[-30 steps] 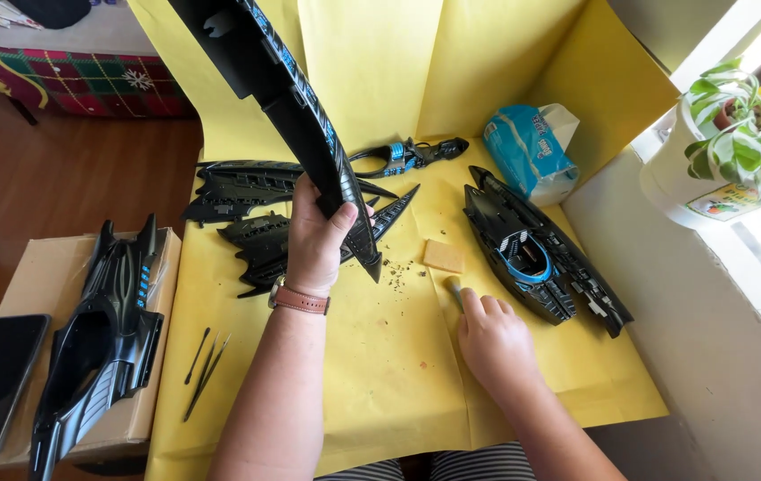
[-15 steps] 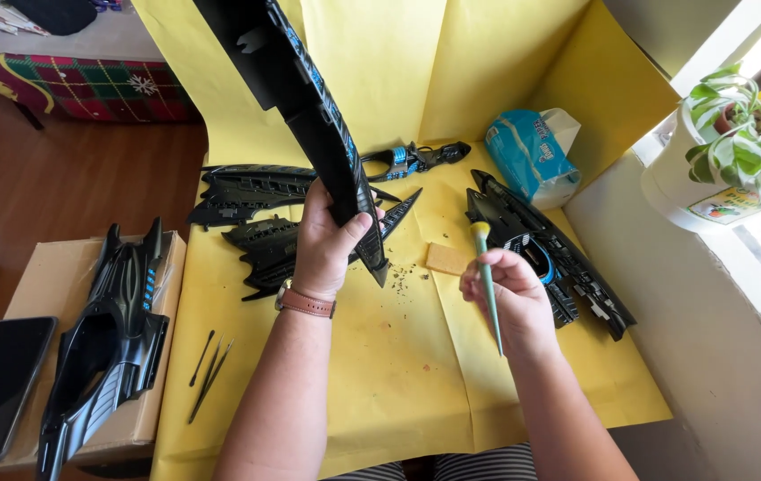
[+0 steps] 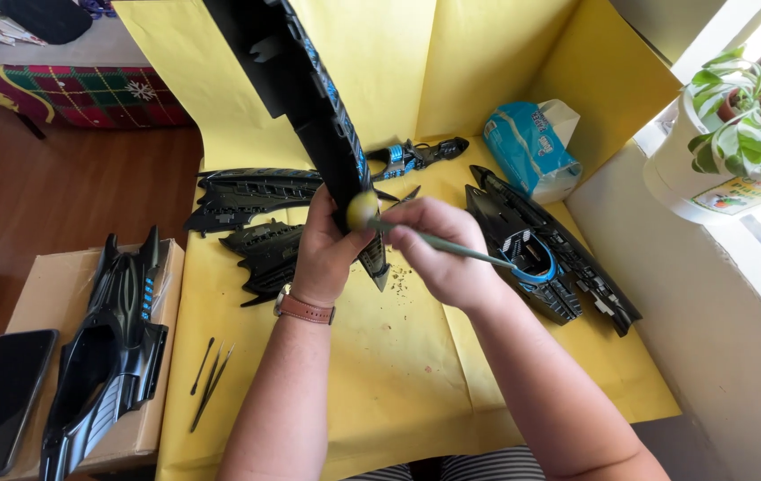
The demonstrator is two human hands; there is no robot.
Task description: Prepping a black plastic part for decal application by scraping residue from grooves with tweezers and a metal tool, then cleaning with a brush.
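Two hands meet at the frame's centre. The left hand [image 3: 331, 245] is closed round the lower end of a long black model panel [image 3: 309, 107] with blue trim, its long axis running steeply from the upper left down to a point just right of centre. The right hand [image 3: 443, 254] pinches a thin green brush [image 3: 452, 245], handle aimed right, its round yellow tip [image 3: 362, 209] touching the panel. Below lies yellow paper [image 3: 380, 374]; a black hull [image 3: 545, 254] sits right.

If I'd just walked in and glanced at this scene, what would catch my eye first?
Probably the long black panel with blue trim, held upright at the centre by the left hand, while the right hand presses a brush against it. Everything sits on bright yellow paper, with more black model parts lying around.
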